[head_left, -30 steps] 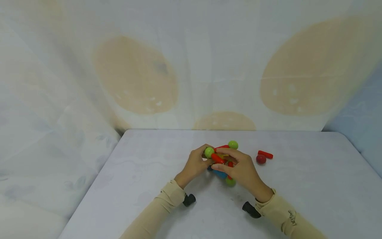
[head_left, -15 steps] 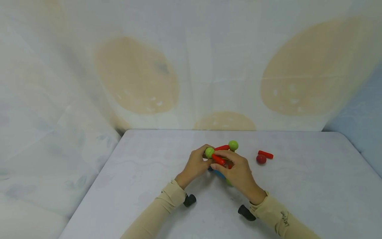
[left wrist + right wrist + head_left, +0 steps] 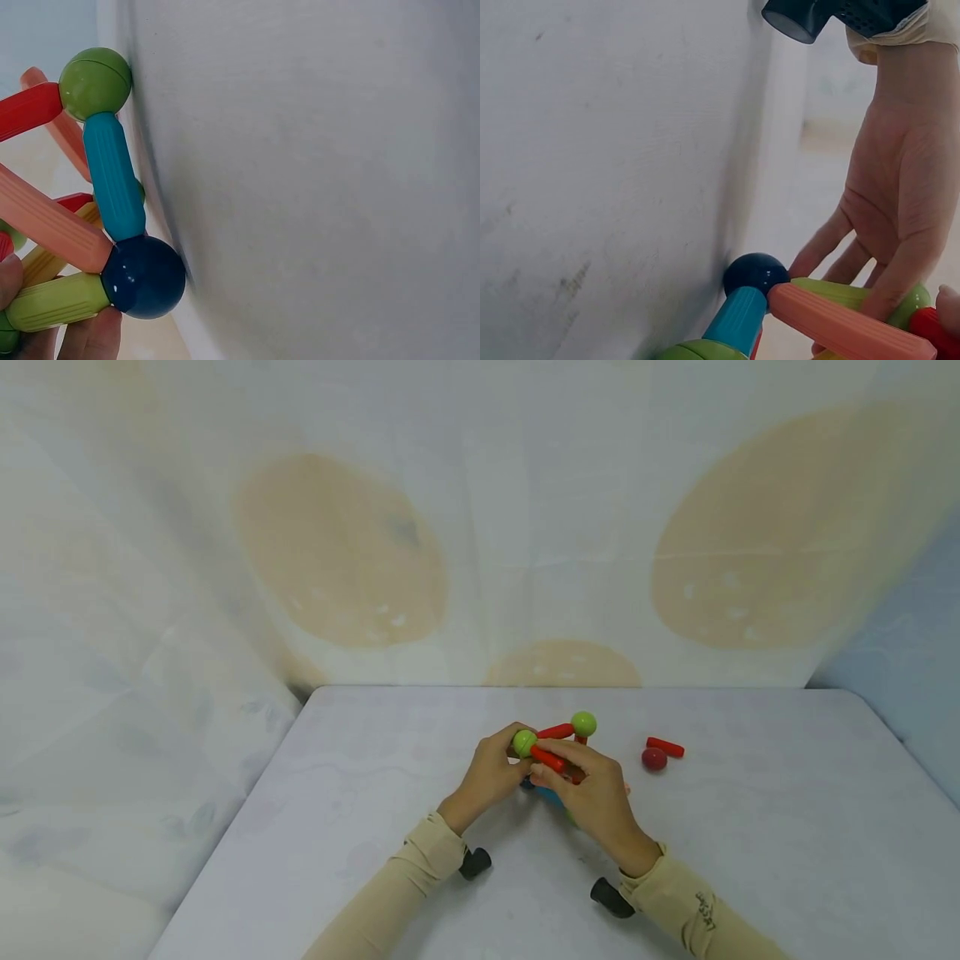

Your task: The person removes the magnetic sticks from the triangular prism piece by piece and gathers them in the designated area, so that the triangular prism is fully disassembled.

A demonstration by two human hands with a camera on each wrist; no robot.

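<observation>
Both grips closed on the rod-and-ball frame (image 3: 558, 752)

We hold it with left hand (image 3: 487, 774) and right hand (image 3: 596, 793), its dark blue ball (image 3: 143, 275) touching the tabletop (image 3: 750, 827).

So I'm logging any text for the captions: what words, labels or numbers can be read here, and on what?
Right sleeve: a small dark mark, perhaps lettering, too small and blurred to read.
Stick-and-ball toy, table, backdrop cloth: no text.

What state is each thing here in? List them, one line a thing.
stick-and-ball structure: assembled, held on the table by both hands.
left hand: grips the structure's green ball.
right hand: pinches a red stick.
loose red stick: lying flat, unattached.
dark red ball: loose beside it.
</observation>
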